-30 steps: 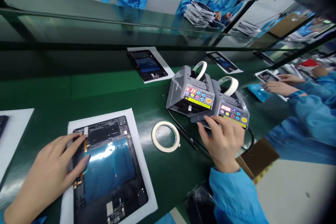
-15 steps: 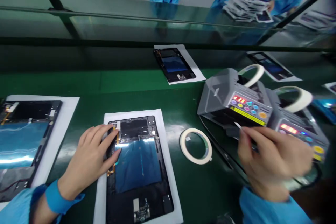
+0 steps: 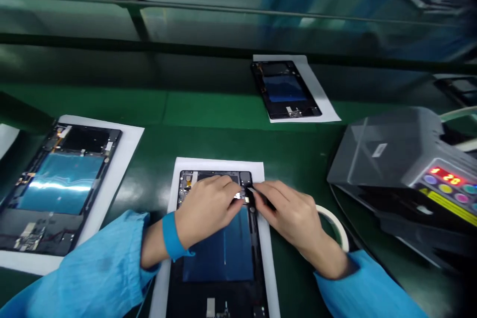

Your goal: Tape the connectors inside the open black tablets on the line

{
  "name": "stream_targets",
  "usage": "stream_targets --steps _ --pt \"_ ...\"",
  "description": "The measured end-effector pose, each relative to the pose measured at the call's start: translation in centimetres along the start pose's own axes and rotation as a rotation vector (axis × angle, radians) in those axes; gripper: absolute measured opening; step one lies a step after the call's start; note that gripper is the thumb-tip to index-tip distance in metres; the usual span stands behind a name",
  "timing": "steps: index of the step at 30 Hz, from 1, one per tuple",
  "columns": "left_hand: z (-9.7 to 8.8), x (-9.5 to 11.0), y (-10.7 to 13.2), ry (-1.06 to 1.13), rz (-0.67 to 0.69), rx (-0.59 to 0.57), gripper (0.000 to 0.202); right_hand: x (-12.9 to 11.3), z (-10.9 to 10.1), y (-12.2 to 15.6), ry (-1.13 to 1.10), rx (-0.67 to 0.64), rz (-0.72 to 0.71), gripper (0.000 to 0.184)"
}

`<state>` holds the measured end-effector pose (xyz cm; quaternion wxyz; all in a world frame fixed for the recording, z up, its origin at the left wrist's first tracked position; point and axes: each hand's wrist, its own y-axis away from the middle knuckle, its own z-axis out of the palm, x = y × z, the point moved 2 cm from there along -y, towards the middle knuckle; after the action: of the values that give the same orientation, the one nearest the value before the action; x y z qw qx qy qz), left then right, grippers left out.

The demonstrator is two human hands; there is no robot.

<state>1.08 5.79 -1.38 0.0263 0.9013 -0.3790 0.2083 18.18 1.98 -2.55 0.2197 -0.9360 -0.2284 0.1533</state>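
Observation:
An opened tablet (image 3: pixel 219 258) with a blue panel lies on a white sheet (image 3: pixel 219 164) in front of me. My left hand (image 3: pixel 206 206) rests on its upper part, fingers curled and pressing near the top right corner. My right hand (image 3: pixel 288 213) meets it there, pinching a thin dark tool (image 3: pixel 257 194) whose tip touches the tablet's upper right edge, beside a small pale piece at my left fingertips. A roll of white tape (image 3: pixel 335 223) lies partly hidden behind my right wrist.
A second opened tablet (image 3: pixel 55 184) lies on paper at the left, a third (image 3: pixel 285 89) further back. A grey tape dispenser (image 3: pixel 402 169) with coloured buttons stands at the right. People in blue coats stand beyond the glass shelf (image 3: pixel 223 15).
My right hand has left the tape dispenser and come leftwards to the tablet's top right corner. My left hand has shifted right across the tablet to meet it. The view has swung left.

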Motion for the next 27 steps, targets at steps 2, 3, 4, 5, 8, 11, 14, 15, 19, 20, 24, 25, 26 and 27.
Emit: stream_targets --steps 2,3,4,5,8,11,14,15,19,20,24,25,26,27 --pt "0.29 -0.08 -0.12 0.023 0.009 0.007 0.011 -0.11 -0.17 0.1 0.025 -0.005 -0.003 0.01" --pt "0.41 -0.09 -0.16 0.026 0.019 0.009 0.012 -0.17 -0.24 0.08 0.033 -0.009 -0.003 0.01" --pt "0.51 -0.1 -0.2 0.025 0.029 0.013 0.013 -0.23 -0.29 0.05 0.041 -0.012 -0.002 0.009" --pt "0.59 -0.11 -0.23 0.022 0.04 0.019 0.015 -0.27 -0.3 0.01 0.048 -0.015 -0.001 0.009" --pt "0.73 -0.13 -0.3 0.019 0.058 0.034 0.019 -0.34 -0.25 -0.06 0.07 -0.013 -0.001 0.009" --pt "0.77 -0.18 -0.31 0.028 0.052 0.028 0.018 -0.41 -0.21 -0.07 0.089 -0.012 -0.011 0.009" --pt "0.79 -0.2 -0.28 0.029 0.042 0.014 0.017 -0.52 -0.23 -0.11 0.111 -0.013 -0.016 0.008" --pt "0.82 -0.21 -0.27 0.029 0.039 0.009 0.017 -0.56 -0.23 -0.13 0.116 -0.013 -0.018 0.008" --pt "0.95 -0.22 -0.27 0.04 0.038 0.009 0.016 -0.69 -0.14 -0.14 0.129 -0.011 -0.023 0.008" --pt "0.97 -0.22 -0.27 0.043 0.041 0.014 0.016 -0.7 -0.11 -0.13 0.133 -0.01 -0.022 0.009" --pt "0.97 -0.19 -0.25 0.047 0.049 0.029 0.017 -0.74 -0.04 -0.13 0.144 -0.004 -0.019 0.009" --pt "0.97 -0.19 -0.24 0.045 0.049 0.031 0.017 -0.76 -0.04 -0.15 0.146 -0.003 -0.021 0.008" --pt "0.98 -0.19 -0.22 0.044 0.049 0.031 0.017 -0.79 -0.05 -0.18 0.149 -0.002 -0.023 0.008" --pt "1.0 -0.2 -0.2 0.042 0.05 0.033 0.018 -0.82 -0.06 -0.21 0.153 0.0 -0.024 0.008"
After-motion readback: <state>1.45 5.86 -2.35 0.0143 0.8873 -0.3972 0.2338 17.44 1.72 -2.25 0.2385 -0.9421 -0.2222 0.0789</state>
